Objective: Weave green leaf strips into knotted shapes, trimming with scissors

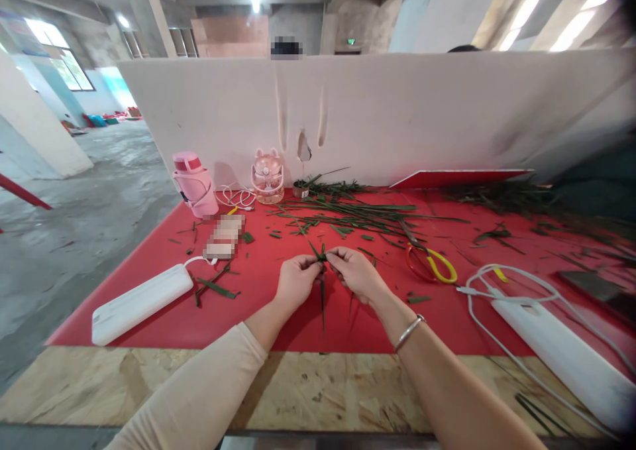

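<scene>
Between my two hands, above the red table cover, is a small knot of green leaf strips (322, 258) with thin ends sticking out above and below. The fingers of my left hand (299, 279) pinch it from the left. From the right, the thumb and fingertips of my right hand (355, 274) close on the same strips. Beyond my hands lies a pile of long green leaf blades (358, 215). To the right of my right hand rest scissors (431, 262) with yellow and red handles. Cut leaf scraps (218, 288) lie to the left.
White power banks (144, 304) with cables lie at left and right. A pink bottle (195, 185), a clear pink jug (267, 177) and a small pot (301, 189) stand before a white partition (397, 112). Bare chipboard (338, 390) forms the near edge.
</scene>
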Demonstrator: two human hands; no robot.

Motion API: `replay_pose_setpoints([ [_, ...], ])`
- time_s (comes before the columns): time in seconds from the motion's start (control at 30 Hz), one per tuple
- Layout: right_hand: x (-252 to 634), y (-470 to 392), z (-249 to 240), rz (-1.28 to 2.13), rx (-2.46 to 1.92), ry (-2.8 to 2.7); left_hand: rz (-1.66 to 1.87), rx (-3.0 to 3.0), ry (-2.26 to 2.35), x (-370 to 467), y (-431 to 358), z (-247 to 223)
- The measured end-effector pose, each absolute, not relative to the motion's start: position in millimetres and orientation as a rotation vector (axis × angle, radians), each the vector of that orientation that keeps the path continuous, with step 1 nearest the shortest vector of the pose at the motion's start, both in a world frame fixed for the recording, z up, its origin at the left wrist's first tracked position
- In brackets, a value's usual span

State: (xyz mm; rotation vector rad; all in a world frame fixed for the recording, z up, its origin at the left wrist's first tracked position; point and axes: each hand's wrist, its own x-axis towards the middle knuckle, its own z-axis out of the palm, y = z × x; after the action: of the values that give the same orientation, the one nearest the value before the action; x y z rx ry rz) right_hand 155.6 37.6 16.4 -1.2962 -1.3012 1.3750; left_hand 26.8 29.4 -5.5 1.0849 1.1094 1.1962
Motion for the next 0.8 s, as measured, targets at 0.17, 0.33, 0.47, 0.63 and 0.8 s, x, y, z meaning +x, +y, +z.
replay_pose_setpoints([
  [0.17, 151.5, 37.0, 19.1, 1.364, -1.260, -1.277, 1.213, 0.996, 1.157, 26.5, 29.6, -3.4],
  [0.33, 150.0, 37.4, 20.0, 1.350, -1.269, -1.208, 1.258, 0.950, 1.147, 27.0, 29.6, -3.0],
  [0.47, 149.8, 37.0, 20.7, 1.419, -1.294, -1.183, 1.278, 0.952, 1.140, 27.3, 30.3, -5.3],
  [0.63, 149.1, 38.0, 18.4, 1.412, -1.285, -1.172, 1.270, 1.003, 1.126, 27.9, 29.7, -7.0],
  [0.8, 145.9, 39.2, 12.2, 1.305, -1.208, -1.190, 1.257, 0.995, 1.118, 28.3, 28.1, -4.9],
])
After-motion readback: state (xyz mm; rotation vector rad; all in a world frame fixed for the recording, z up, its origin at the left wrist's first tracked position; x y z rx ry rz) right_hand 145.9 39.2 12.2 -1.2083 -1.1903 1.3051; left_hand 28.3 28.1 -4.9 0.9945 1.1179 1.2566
